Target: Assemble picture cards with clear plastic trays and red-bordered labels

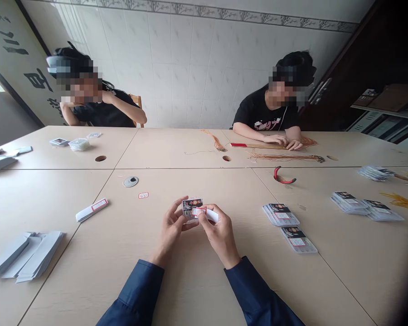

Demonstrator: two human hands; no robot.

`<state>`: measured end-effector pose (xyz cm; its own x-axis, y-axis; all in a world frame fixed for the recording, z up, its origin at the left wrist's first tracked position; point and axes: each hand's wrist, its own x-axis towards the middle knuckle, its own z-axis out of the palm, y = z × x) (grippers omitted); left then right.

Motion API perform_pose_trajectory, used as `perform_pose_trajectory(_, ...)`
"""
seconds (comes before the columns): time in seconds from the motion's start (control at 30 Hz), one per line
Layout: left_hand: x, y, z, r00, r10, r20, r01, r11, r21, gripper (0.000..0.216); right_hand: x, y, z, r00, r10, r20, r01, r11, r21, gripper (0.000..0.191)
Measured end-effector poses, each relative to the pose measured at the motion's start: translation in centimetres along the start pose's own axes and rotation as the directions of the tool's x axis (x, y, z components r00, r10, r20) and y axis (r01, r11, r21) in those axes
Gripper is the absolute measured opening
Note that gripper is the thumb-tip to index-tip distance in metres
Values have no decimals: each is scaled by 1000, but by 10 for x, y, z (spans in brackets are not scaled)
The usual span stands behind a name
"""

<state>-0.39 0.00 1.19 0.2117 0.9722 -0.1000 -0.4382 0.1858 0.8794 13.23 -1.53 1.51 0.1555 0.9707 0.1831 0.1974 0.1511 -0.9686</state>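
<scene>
Tabletop [197,283]: stacked packets [280,214] are placed at right, apparently done; paper strips [23,256] are left piled at left. One packet [192,208] is pinched above table by left hand [172,228]; paper sleeve [210,216] is gripped against it by right hand [221,236].

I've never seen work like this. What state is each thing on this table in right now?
Left hand, holding the printed packet
Right hand, pinching a white paper strip against the packet
Stacked packets, lying flat
White paper sleeves, piled loosely
Co-worker's hands, resting on a long wooden strip
</scene>
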Motion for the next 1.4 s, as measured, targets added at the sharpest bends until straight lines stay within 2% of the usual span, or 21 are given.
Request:
perform_pose_trajectory(0.57,0,0,-1,999,19,35,-18,1000,-13,53,0,-1,0,1000,-9,-6,9,1000,-15,22)
perform_pose_trajectory(0.77,1,-1,-1,1000,6,0,-6,1000,-3,58,0,-1,1,1000,-3,-2,3,1000,-10,22)
perform_pose_trajectory(0.97,-1,1,0,999,43,31,-43,999,20,49,-1,-1,1,1000,0,5,0,1000,-12,22)
perform_pose_trajectory(1.17,0,-1,0,1000,21,-10,-21,1000,11,58,-1,-2,0,1000,-10,1,10,1000,-3,23)
perform_pose_trajectory(1.4,1,-1,-1,999,32,21,-32,999,15,54,-1,-1,1,1000,-3,4,3,1000,-1,21)
